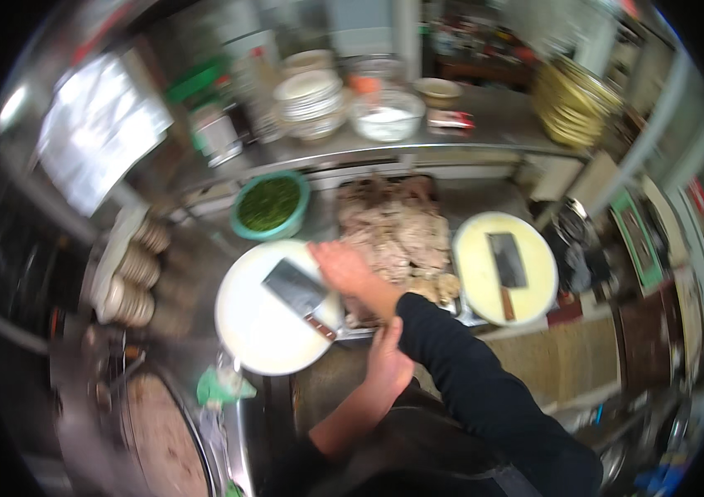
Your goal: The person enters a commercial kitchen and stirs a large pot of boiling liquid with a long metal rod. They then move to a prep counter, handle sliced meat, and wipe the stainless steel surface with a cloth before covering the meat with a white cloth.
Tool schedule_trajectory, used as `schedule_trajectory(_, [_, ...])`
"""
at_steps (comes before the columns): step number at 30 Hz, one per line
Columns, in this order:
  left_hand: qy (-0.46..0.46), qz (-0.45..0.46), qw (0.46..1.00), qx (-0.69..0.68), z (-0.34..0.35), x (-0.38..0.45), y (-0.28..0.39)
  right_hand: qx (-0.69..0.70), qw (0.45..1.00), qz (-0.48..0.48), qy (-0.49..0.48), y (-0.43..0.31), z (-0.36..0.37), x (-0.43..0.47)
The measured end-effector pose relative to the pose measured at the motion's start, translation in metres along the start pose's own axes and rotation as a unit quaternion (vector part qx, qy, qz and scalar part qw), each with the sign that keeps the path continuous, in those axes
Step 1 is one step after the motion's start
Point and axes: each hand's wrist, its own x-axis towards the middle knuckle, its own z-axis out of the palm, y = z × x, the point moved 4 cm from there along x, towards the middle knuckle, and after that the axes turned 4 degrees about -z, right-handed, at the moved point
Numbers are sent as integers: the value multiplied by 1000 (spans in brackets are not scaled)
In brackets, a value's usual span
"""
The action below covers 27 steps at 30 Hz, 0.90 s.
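Note:
My left hand [389,368] grips the cuff of the black right sleeve [411,317] at the wrist. My right hand [341,266] hangs over the right rim of a round white cutting board [246,329], beside a tray of meat; its fingers are blurred and nothing shows in them. On that board lies a cleaver [295,287] with a wooden handle. Cooked-looking meat pieces [395,233] fill the tray, partly hidden by my right arm. To the right, a second cleaver [507,261] rests on a round yellowish cutting board [470,279].
A turquoise bowl of chopped greens [270,205] stands behind the white board. The back shelf [488,133] holds stacked white bowls [308,96], a clear bowl of white powder or grains [387,118] and yellow dishes [569,105]. A round wooden surface [162,435] is at lower left.

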Motion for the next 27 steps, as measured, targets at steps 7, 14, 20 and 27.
schedule_trajectory(7, [112, -57, 952, 278, 27, -45, -14, -106, 993, -34, -36, 39, 49, -69])
schedule_trajectory(14, [-19, -129, 907, 400, 24, -52, -13, -204, 979, -10, 10, 26, 53, -142])
schedule_trajectory(20, [-144, -207, 824, 507, 29, -54, -28, -72, 995, -14, -68, -9, 61, -188])
schedule_trajectory(27, [-304, -133, 626, 706, 53, -40, -35, 34, 994, -65, -86, -82, 55, -181])
